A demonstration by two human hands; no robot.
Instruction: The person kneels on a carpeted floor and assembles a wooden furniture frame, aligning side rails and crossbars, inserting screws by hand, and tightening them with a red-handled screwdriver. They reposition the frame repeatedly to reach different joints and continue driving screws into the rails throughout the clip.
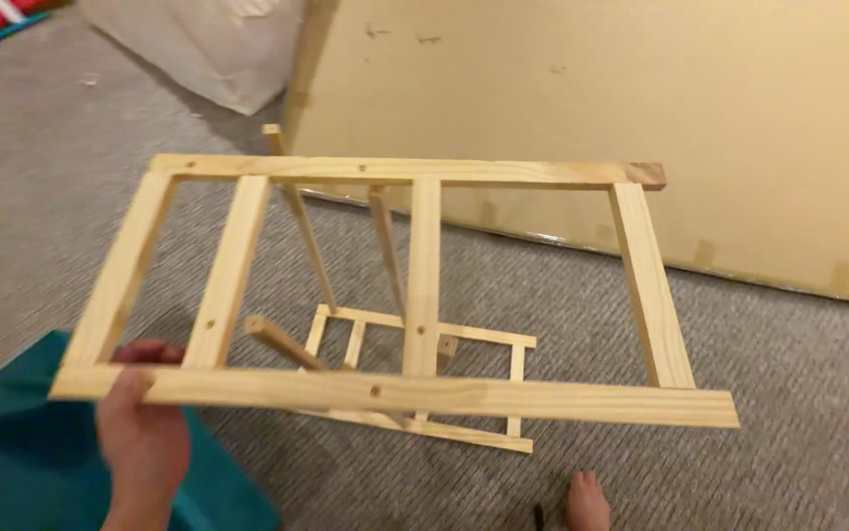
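Note:
A light pine frame (423, 285), part of a small shelf unit, hangs tilted above the carpet and fills most of the view. Its upper side is a ladder-like panel with several cross slats; thin legs run down to a second, smaller slatted panel (424, 379) below. My left hand (144, 433) grips the near long rail of the frame at its left end, thumb on top. My right hand is out of view. A bare foot (587, 500) shows at the bottom edge, right of centre.
Grey carpet (788, 393) covers the floor. A large flat tan cardboard sheet (641, 118) leans at the back right. A white bag (213, 49) stands at the back. A teal cloth or cushion (11, 442) lies at lower left under my hand.

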